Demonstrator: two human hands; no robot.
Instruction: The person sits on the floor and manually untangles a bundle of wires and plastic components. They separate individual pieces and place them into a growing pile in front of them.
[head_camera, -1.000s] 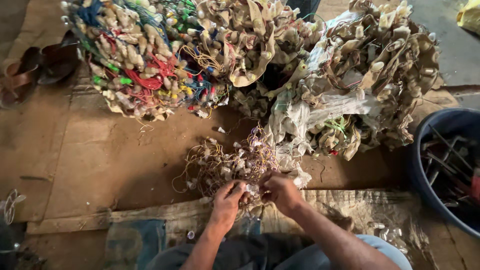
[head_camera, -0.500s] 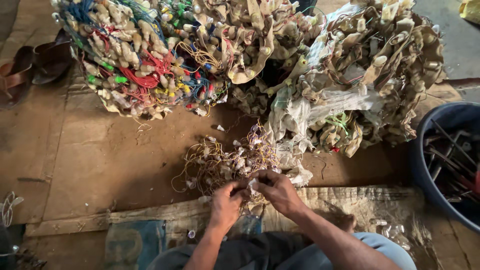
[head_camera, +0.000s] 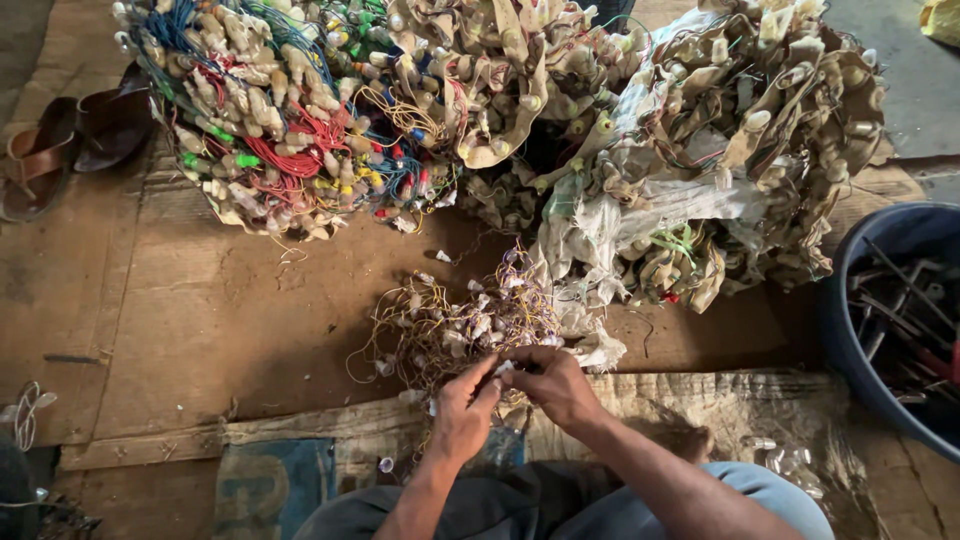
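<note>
A: Entry. State of the fingers?

B: My left hand (head_camera: 462, 412) and right hand (head_camera: 553, 385) meet just in front of my knees. The fingers (head_camera: 487, 378) of both are pressed together, pinching one small pale bulb piece (head_camera: 503, 368) between them. It sits right at my fingertips, touching both hands.

A: Where does that piece sit relative to the rest?

B: At the near edge of the small tangle of thin wires and bulbs (head_camera: 455, 325), which spreads just beyond my fingers on the brown floor (head_camera: 200, 310). Wires from it trail under my hands.

A: Farther out?

B: Well beyond the fingers, three heaps. Beyond and left: a bundle with red, blue and yellow wires (head_camera: 290, 120). Straight beyond: a tan heap (head_camera: 500, 70). Beyond and right: a heap wrapped in pale sacking (head_camera: 720, 160).

A: Sides?

B: Far right of my fingers, a blue tub (head_camera: 850, 330) holding dark rods. Far left, a pair of brown sandals (head_camera: 70, 140). Beneath my forearms, a worn sack mat (head_camera: 700, 400)
</note>
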